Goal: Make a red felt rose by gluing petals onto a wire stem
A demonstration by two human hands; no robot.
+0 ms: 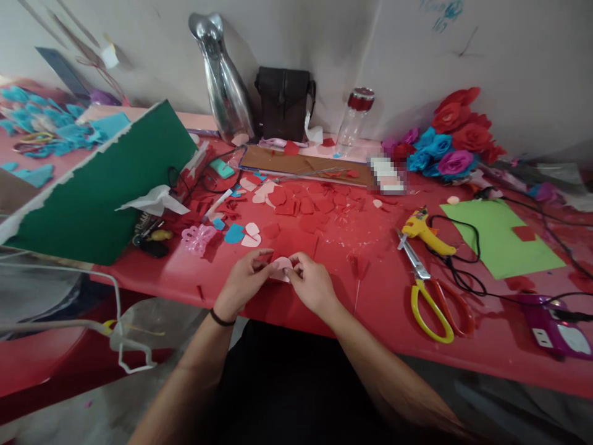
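At lower centre, the left hand [245,281] and right hand [311,281] grasp one pale-pink rounded piece [282,267] by their fingertips, near the front edge of the red counter [382,309]. One thin red-tipped stick [359,271] crosses the stretch towards one pair of yellow-and-red-handled metal scissors [420,271], lower right. One yellow glue gun [425,232] lies beyond; red petals [306,206] crowd the centre.

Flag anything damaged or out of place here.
The green board at the left looks damaged: its upper edge is ragged and white, as if torn. Red paper pieces lie strewn about, perhaps working clutter.
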